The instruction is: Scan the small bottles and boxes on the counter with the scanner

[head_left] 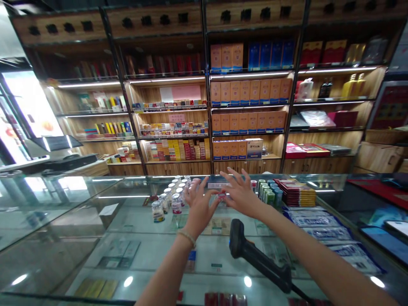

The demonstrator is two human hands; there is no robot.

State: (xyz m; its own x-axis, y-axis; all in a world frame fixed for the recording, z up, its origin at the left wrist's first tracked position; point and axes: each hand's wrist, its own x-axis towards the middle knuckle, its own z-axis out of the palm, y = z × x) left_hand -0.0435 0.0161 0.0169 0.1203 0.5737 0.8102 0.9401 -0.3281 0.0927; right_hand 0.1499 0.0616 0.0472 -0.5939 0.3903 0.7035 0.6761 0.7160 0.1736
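My left hand (200, 202) and my right hand (240, 194) meet above the glass counter. Between their thumbs and forefingers is a small pink-and-white item (221, 195), whose kind is too small to make out. The other fingers of both hands are raised and spread. Left of my left hand stand several small white-lidded jars (157, 211) in rows, one with a pink label (176, 204). A black handheld barcode scanner (261, 261) lies on the glass below my right hand, partly beside my right forearm.
Right of my hands are green and blue tubes (269, 193), a stack of red-and-gold packets (296, 193) and blue-and-white packs (321, 225). Flat packs show beneath the glass counter (134, 227). Wooden shelves with orange boxes (250, 92) stand behind. A phone (400, 228) lies far right.
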